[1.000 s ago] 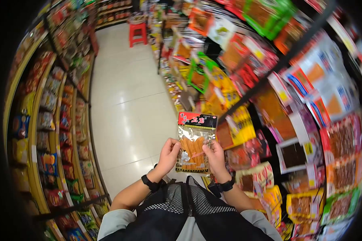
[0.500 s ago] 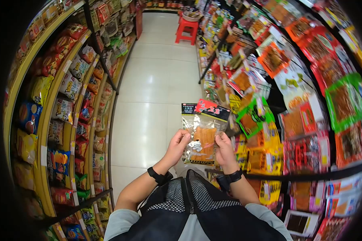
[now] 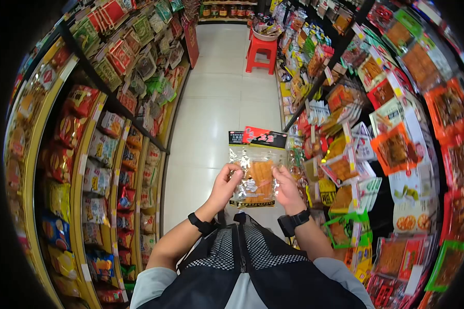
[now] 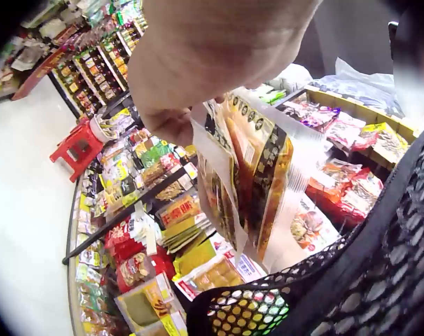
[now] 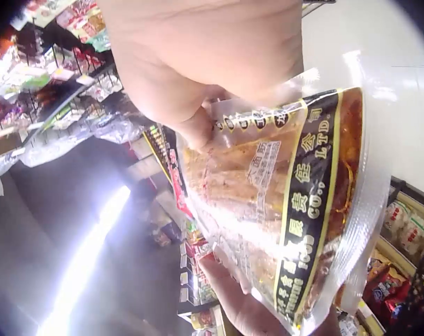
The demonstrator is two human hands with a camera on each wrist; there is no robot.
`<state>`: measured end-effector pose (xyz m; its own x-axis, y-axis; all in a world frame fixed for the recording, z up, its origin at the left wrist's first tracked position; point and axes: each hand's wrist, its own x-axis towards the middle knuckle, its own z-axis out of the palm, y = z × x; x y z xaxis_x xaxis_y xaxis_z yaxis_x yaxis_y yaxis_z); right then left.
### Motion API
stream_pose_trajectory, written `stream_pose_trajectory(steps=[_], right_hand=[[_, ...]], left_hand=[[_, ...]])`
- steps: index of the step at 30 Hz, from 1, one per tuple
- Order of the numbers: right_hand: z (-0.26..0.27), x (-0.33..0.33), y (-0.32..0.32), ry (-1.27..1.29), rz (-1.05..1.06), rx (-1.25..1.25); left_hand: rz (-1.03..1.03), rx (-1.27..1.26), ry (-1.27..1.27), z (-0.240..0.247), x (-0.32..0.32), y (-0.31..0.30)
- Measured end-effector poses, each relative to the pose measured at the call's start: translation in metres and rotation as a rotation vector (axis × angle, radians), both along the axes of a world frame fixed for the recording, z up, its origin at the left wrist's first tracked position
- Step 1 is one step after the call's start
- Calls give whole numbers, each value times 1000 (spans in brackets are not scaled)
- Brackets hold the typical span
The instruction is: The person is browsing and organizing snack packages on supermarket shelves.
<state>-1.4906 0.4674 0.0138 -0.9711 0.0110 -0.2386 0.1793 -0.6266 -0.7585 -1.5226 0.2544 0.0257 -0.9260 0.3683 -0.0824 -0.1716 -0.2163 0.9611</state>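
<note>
A clear snack package [image 3: 261,177] with a black and red header and orange strips inside is held upright before the body in the head view. My left hand [image 3: 225,186] pinches its left edge, my right hand [image 3: 288,191] its right edge. In the left wrist view the package [image 4: 250,168] shows side-on below my left hand [image 4: 212,56]. The right wrist view shows the package [image 5: 268,189] close up, its black band lettered, with the thumb and fingers of my right hand [image 5: 205,63] at its edge.
Shelves of bagged snacks [image 3: 95,180] line the left side. Hanging packs [image 3: 397,149] fill racks on the right. A red stool [image 3: 261,54] bearing a bowl [image 3: 265,36] stands farther up the tiled aisle [image 3: 216,92].
The head view has swung right, so the aisle and stool sit farther right in it. Both hands still hold the package, which tilted somewhat and is now roughly level.
</note>
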Motion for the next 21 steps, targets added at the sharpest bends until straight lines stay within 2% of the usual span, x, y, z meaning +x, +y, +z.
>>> stream_pose_trajectory(steps=[4,5,12,17,21], right_hand=[[-9,-98,1,-1,-36,82],[-27,-126,6,0,-47,72],[-37,-329,24,-117,-66,240],[-19,-469,48,-98,-36,252],[-18,-554,72,-92,-52,232]], left_hand=[[78,-33,-18,-24,-92,17],[83,-25,-29,-29,-118,21],[72,-5,-185,-62,-330,47],[41,46,-185,-58,-476,65],[-30,63,-227,-24,-568,85]])
